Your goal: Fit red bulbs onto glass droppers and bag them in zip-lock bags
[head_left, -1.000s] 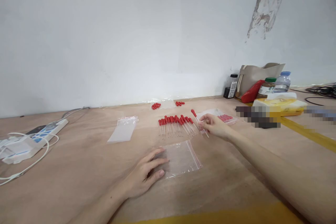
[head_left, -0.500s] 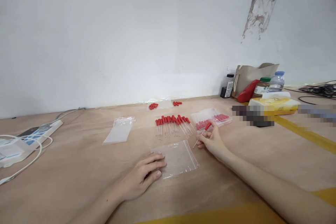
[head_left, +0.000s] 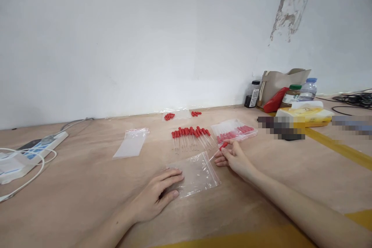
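My left hand (head_left: pixel 157 195) lies with fingers stretched on the left end of a clear zip bag (head_left: pixel 197 176), which is flat on the table. Between the thumb and fingers of my right hand (head_left: pixel 236 159) is a dropper with a red bulb (head_left: pixel 223 145). Its thin clear tube slants down and left to the bag's right-hand mouth; whether the tip is inside I cannot tell. Behind the bag, several red-bulbed droppers (head_left: pixel 190 133) lie side by side, bulbs toward the wall. Just beyond my right hand rest zip bags filled with red-bulbed droppers (head_left: pixel 232 130).
Flat zip bags (head_left: pixel 132 143) lie to the left. Loose red bulbs (head_left: pixel 169 116) sit near the wall. A power strip (head_left: pixel 43 149) with white cables is at far left. At the right back stand a dark bottle (head_left: pixel 252 95), a beige bag (head_left: pixel 276 81), a jar and a tissue pack (head_left: pixel 303 115).
My right hand has tipped the dropper lower, bringing its tube to the zip bag's mouth. The bag's mouth edge has lifted slightly. My left hand stays in place.
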Demonstrator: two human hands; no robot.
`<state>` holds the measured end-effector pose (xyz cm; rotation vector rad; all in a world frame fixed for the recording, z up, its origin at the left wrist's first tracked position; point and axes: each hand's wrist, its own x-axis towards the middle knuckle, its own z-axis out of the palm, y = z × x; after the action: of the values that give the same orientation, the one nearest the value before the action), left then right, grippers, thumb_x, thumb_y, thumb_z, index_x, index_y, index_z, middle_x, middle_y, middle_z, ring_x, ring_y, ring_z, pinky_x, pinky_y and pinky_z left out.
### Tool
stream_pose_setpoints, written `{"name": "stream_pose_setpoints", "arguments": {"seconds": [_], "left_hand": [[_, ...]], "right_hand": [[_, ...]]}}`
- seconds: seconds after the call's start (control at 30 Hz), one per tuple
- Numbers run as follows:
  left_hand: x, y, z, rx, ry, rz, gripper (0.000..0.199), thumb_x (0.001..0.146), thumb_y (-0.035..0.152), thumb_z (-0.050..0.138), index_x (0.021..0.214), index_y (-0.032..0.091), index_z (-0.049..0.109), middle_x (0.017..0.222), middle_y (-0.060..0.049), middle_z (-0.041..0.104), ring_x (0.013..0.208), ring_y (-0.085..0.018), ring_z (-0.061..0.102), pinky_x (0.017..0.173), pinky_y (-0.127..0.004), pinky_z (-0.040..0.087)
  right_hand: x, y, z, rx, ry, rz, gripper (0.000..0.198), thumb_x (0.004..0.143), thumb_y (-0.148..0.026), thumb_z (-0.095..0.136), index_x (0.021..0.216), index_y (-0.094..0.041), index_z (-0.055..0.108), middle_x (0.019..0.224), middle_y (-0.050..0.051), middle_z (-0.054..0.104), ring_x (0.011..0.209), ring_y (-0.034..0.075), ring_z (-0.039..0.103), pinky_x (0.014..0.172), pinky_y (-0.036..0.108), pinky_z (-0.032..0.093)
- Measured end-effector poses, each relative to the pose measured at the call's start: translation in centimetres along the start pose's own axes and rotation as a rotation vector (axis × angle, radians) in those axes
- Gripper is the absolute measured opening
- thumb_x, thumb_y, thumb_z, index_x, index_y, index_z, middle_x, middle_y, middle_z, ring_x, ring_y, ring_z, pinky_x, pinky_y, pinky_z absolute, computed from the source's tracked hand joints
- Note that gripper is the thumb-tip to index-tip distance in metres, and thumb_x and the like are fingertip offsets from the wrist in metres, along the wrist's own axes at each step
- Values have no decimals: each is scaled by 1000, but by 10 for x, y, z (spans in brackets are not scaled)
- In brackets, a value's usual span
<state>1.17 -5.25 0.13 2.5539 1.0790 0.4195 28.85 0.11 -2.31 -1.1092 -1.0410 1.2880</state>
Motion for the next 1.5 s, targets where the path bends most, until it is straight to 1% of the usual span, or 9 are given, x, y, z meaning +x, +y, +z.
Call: {"name": "stream_pose_setpoints", "arguments": {"seconds": [0.1, 0.23, 0.3, 0.4, 0.5, 0.7, 0.9, 1.27, 1.5], "left_hand": [[0, 0, 1, 10, -9, -2, 37, 89, 32, 40, 125, 29, 43, 132, -2, 42, 121, -20, 38, 102, -40, 31], [0, 1, 0, 5, -32, -15, 37, 89, 32, 40, 125, 29, 44, 132, -1, 42, 122, -20, 37, 102, -39, 30], [0, 1, 0, -2, -34, -15, 37, 89, 32, 40, 125, 29, 44, 133, -2, 41, 122, -20, 37, 102, -38, 31], [0, 2, -1, -11, -29, -16, 36, 89, 32, 40, 125, 29, 44, 133, -2, 41, 122, -21, 36, 101, -39, 32], [0, 2, -1, -6, -24, -13, 36, 88, 31, 41, 124, 29, 45, 132, -1, 42, 122, -21, 36, 102, -40, 30], [0, 2, -3, 7, -32, -25, 36, 89, 33, 40, 124, 29, 45, 132, -1, 42, 121, -20, 37, 101, -39, 33], [0, 2, -3, 19, -45, -32, 37, 89, 34, 39, 125, 30, 43, 133, -1, 40, 122, -19, 36, 101, -39, 32], [0, 0, -2, 6, -25, -14, 36, 88, 32, 41, 124, 29, 45, 132, -2, 42, 121, -21, 38, 101, -40, 32], [0, 0, -1, -11, -24, -14, 36, 88, 31, 42, 124, 28, 45, 132, -2, 42, 121, -20, 38, 100, -39, 34]], "right_hand": [[0, -6, -7, -24, -62, 72, 18, 78, -20, 50, 88, -22, 36, 64, -4, 57, 51, 11, 60, 52, 25, 52], [6, -16, -20, 27, -70, 82, 18, 72, -14, 57, 80, -20, 43, 68, -3, 58, 55, 10, 60, 55, 24, 52], [10, -22, -27, 83, 4, 44, 15, 71, -14, 57, 79, -19, 45, 67, -2, 58, 55, 9, 60, 56, 23, 52], [15, -29, -34, 117, 168, -42, 12, 73, -17, 55, 80, -19, 46, 63, -3, 57, 53, 9, 58, 55, 23, 52], [16, -30, -34, 109, 235, -100, 16, 71, -20, 58, 80, -19, 46, 61, -4, 55, 52, 9, 58, 54, 22, 51], [13, -21, -24, 132, 177, -132, 26, 62, -23, 66, 78, -19, 45, 56, -7, 54, 48, 8, 57, 50, 21, 49], [16, -20, -26, 133, 206, -134, 28, 60, -25, 67, 77, -20, 46, 56, -7, 55, 48, 9, 57, 49, 20, 48], [14, -13, -22, 132, 153, -97, 23, 65, -22, 63, 79, -20, 46, 58, -6, 56, 48, 9, 56, 50, 22, 49], [12, -19, -22, 141, 189, -84, 20, 66, -20, 61, 79, -19, 47, 55, -6, 56, 47, 9, 55, 48, 21, 47]]}}
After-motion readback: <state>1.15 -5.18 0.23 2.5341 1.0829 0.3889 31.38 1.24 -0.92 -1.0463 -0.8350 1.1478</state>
